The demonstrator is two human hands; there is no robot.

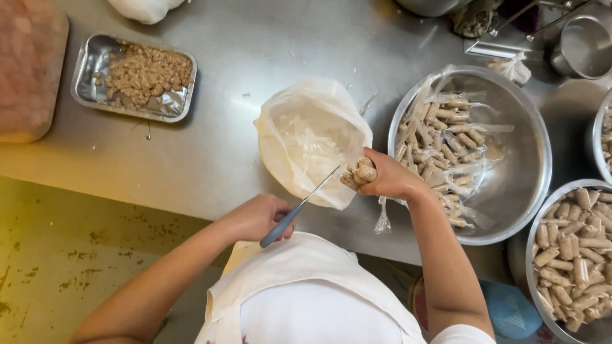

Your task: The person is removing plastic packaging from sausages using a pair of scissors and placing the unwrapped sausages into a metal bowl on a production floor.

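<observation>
My left hand (258, 216) grips blue-handled scissors (296, 210), blades pointing up-right toward my other hand. My right hand (390, 178) holds a small bundle of beige sausage-like rolls (358, 173) in clear wrap, just over the mouth of an open white plastic bag (309, 137) on the steel table. The scissor tips reach close to the bundle's end. Right of that hand stands a large steel bowl (529, 165) with several wrapped packs of the same rolls.
A second steel bowl (534, 255) of unwrapped rolls sits at the lower right. A foil tray (89, 70) with chopped beige pieces lies at the upper left beside a pink slab (29, 64). A steel cup (583, 48) stands at the far right. The table's front edge runs near my body.
</observation>
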